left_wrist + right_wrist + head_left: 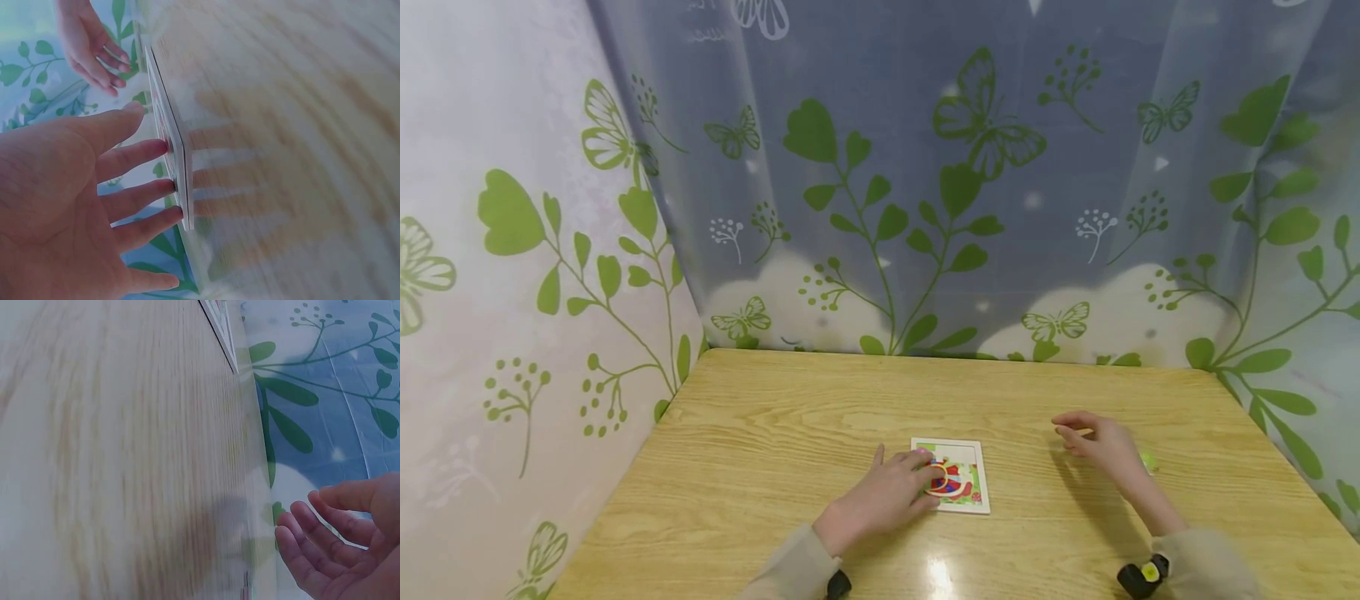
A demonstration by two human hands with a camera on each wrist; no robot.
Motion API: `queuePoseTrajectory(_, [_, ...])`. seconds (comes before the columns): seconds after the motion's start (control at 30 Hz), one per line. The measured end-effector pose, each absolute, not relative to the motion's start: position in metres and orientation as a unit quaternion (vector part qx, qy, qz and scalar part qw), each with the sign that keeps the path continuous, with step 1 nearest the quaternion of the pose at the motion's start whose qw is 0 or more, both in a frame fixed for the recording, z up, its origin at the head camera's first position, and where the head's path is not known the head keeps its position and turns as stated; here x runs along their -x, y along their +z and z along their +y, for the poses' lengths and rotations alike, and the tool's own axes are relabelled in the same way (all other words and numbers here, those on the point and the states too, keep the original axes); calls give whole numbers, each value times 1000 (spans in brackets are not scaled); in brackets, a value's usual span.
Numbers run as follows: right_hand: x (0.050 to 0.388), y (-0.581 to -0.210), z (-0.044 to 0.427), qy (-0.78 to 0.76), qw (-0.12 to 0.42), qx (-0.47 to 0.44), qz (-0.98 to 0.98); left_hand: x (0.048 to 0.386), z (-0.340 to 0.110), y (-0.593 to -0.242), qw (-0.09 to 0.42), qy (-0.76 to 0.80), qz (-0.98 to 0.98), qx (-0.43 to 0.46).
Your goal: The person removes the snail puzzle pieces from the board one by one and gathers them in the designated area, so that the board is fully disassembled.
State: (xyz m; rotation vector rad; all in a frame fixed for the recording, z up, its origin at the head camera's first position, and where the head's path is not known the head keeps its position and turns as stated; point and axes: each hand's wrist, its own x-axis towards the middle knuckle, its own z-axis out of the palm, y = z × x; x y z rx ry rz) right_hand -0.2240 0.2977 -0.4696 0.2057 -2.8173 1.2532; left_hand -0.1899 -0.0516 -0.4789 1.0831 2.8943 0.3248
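A small puzzle board (981, 475) with a white frame lies on the table, showing a colourful picture with red, green and yellow parts. Its upper part has a pale area without picture. My left hand (886, 493) reaches over the board's left side with spread fingers. In the left wrist view, several fingertips touch the board (181, 156), seen nearly edge-on. To the right, my right hand (1105, 450) hovers over the table, fingers loosely bent and nothing visible between them. The right wrist view shows the same hand (344, 544) apart from the board (220, 334).
A light green item (1148, 461) lies on the table, partly hidden behind the right wrist. Thin coloured edges (245, 589) show low in the right wrist view. The wooden table (775, 408) meets leaf-and-butterfly patterned curtains (910, 208) at its back and sides.
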Motion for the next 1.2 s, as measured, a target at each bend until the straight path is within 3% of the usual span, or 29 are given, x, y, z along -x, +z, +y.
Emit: queuePoseTrajectory(1.2, [237, -477, 187, 422, 13, -155, -893, 168, -57, -481, 26, 78, 926, -367])
